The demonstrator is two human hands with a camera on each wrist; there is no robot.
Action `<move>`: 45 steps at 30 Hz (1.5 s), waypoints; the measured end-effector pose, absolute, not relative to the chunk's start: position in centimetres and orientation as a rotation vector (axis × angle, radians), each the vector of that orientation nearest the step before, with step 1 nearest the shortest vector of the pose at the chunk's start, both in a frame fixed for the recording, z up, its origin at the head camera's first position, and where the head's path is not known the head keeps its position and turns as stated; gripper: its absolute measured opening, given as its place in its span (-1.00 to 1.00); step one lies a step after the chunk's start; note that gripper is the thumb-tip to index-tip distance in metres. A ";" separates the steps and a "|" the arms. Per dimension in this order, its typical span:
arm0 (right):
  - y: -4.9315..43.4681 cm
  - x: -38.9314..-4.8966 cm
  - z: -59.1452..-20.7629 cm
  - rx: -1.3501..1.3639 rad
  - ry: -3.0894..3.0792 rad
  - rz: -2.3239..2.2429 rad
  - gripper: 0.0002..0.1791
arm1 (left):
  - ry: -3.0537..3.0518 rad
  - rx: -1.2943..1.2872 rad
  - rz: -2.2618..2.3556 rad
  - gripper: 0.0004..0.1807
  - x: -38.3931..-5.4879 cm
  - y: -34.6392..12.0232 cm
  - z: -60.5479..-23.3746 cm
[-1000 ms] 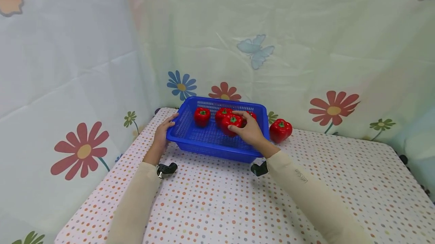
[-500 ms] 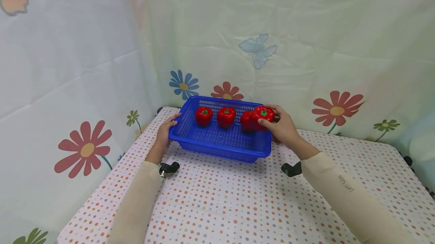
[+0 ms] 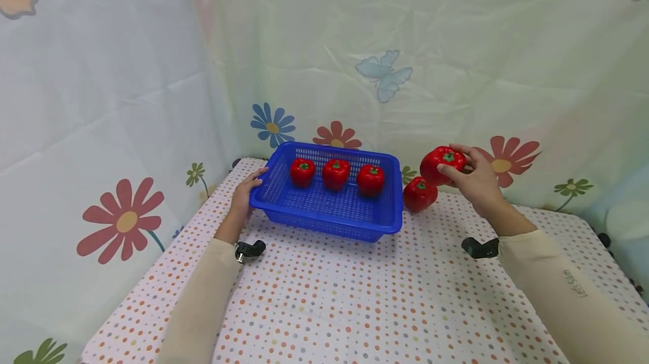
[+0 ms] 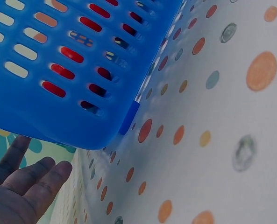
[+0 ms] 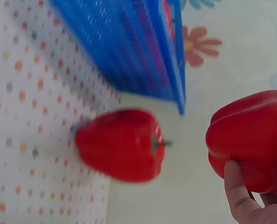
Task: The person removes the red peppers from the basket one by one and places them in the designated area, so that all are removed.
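My right hand holds a red bell pepper up off the table, thumb on its near side; the right wrist view shows this held pepper too. Just below and left of it, a second pepper stands on the table beside the blue plastic basket. Inside the basket, three more peppers stand in a row, apart from one another. At the basket's left end is my left hand, its fingers fairly straight against the rim. In the left wrist view those fingers reach up beneath the basket's corner.
A dotted cloth covers the table. Flower-printed curtains hang close behind the basket and along the left side. A black wrist mount sticks inward from each forearm.
My right hand has lifted a pepper out of the basket and carried it rightward, past the rim and above the table. The left hand stays at the basket's left end.
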State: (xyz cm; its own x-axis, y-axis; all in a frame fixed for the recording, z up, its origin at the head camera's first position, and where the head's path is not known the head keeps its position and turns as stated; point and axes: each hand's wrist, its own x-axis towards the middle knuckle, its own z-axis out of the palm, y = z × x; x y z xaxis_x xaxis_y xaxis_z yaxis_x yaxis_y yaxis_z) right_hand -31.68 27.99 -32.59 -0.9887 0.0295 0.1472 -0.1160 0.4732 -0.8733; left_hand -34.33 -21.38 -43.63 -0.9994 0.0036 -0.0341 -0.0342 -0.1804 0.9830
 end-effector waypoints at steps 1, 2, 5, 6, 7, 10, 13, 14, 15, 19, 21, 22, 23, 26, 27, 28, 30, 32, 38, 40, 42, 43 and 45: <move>28.6 -31.8 -32.9 0.068 -2.566 1.533 -0.18 | 1.996 -0.039 2.395 -0.49 -34.3 -21.4 -43.6; 29.1 -32.0 -33.1 0.054 -2.562 1.527 -0.19 | 1.996 -0.038 2.395 -0.49 -34.4 -21.4 -43.6; 30.7 -32.3 -34.1 -0.006 -2.549 1.518 -0.20 | 2.001 -0.044 2.392 -0.49 -34.3 -21.3 -43.6; 31.2 -32.5 -34.5 -0.033 -2.547 1.519 -0.20 | 2.003 -0.043 2.393 -0.49 -34.3 -21.3 -43.6; 31.8 -32.6 -34.9 -0.064 -2.552 1.508 -0.19 | 2.002 -0.035 2.394 -0.48 -34.3 -21.3 -43.6; 33.3 -32.8 -36.0 -0.157 -2.569 1.474 -0.15 | 1.995 -0.023 2.402 -0.49 -34.3 -21.2 -43.5; 34.7 -33.0 -37.1 -0.248 -2.595 1.441 -0.10 | 1.980 -0.014 2.408 -0.48 -34.2 -21.2 -43.5; 35.0 -33.2 -37.5 -0.269 -2.596 1.446 -0.10 | 1.975 -0.019 2.413 -0.49 -34.2 -21.2 -43.5; 35.3 -33.3 -37.9 -0.294 -2.601 1.446 -0.10 | 1.976 -0.016 2.410 -0.48 -34.2 -21.2 -43.5; 35.9 -33.7 -39.4 -0.348 -2.613 1.459 -0.09 | 1.976 -0.023 2.407 -0.48 -34.3 -21.3 -43.7; 36.2 -33.9 -40.3 -0.361 -2.619 1.457 -0.08 | 1.981 -0.030 2.403 -0.48 -34.3 -21.3 -43.8; 36.4 -34.1 -40.8 -0.376 -2.628 1.443 -0.07 | 1.978 -0.035 2.406 -0.49 -34.4 -21.3 -43.8; 36.7 -34.3 -41.4 -0.381 -2.634 1.442 -0.05 | 1.981 -0.033 2.402 -0.49 -34.4 -21.3 -43.9; 37.8 -35.4 -43.4 -0.412 -2.651 1.440 0.02 | 1.979 -0.024 2.406 -0.48 -34.4 -21.4 -43.9; 38.3 -35.9 -44.1 -0.419 -2.660 1.433 0.05 | 1.980 -0.022 2.407 -0.48 -34.4 -21.4 -43.9; 38.8 -36.4 -44.9 -0.425 -2.669 1.426 0.07 | 1.978 -0.018 2.410 -0.48 -34.5 -21.4 -43.8; 39.5 -37.2 -46.0 -0.431 -2.665 1.449 0.08 | 1.982 -0.013 2.411 -0.47 -34.5 -21.4 -43.8; 40.1 -38.0 -46.8 -0.432 -2.662 1.448 0.08 | 1.991 -0.020 2.413 -0.48 -34.5 -21.4 -43.8; 40.5 -38.1 -46.1 -0.384 -2.702 1.533 0.16 | 2.004 -0.040 2.407 -0.49 -34.4 -21.3 -43.8; 40.4 -37.4 -45.0 -0.378 -2.734 1.545 0.15 | 2.001 -0.043 2.406 -0.49 -34.4 -21.3 -43.8; 40.2 -36.8 -44.1 -0.381 -2.761 1.522 0.11 | 2.000 -0.051 2.405 -0.49 -34.4 -21.2 -43.8; 40.2 -36.6 -43.7 -0.389 -2.764 1.514 0.10 | 2.002 -0.044 2.402 -0.49 -34.4 -21.2 -43.8; 39.8 -36.1 -43.1 -0.431 -2.781 1.427 0.11 | 2.000 -0.036 2.404 -0.49 -34.4 -21.2 -43.8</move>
State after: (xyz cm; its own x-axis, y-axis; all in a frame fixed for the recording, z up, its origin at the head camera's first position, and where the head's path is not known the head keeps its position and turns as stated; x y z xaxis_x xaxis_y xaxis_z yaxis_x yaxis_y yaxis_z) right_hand -36.12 39.81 -43.08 -0.9627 0.2342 -0.1357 0.2468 0.5537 -0.7953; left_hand -34.40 -21.19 -43.84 -0.9996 -0.0035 -0.0267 -0.0257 -0.1819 0.9830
